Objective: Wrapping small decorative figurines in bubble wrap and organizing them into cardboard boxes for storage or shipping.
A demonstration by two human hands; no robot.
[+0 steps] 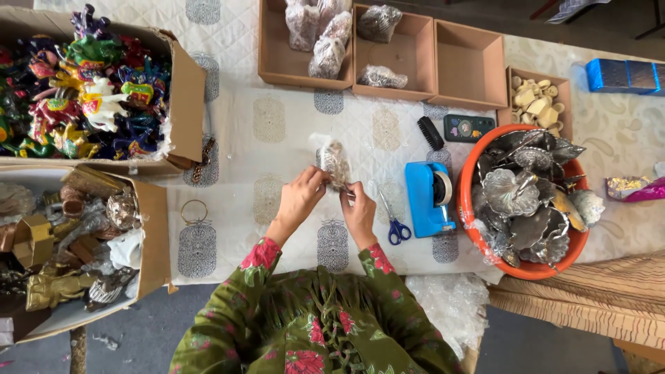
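Green floral sleeves (312,332) lie nearest the lens at the counter's (277,125) near edge. Both hands are together at mid-counter, pinched on a small bubble-wrapped ornament (335,161): left hand (299,199) grips its left side, right hand (359,211) its lower right. Blue-handled scissors (395,223) lie just beside the right hand, then a blue tape dispenser (429,197). An orange basin (478,228) of silver metal leaves sits at the right near edge. Cardboard trays (471,66) line the far edge. Two cartons of figurines (185,90) occupy the left edge.
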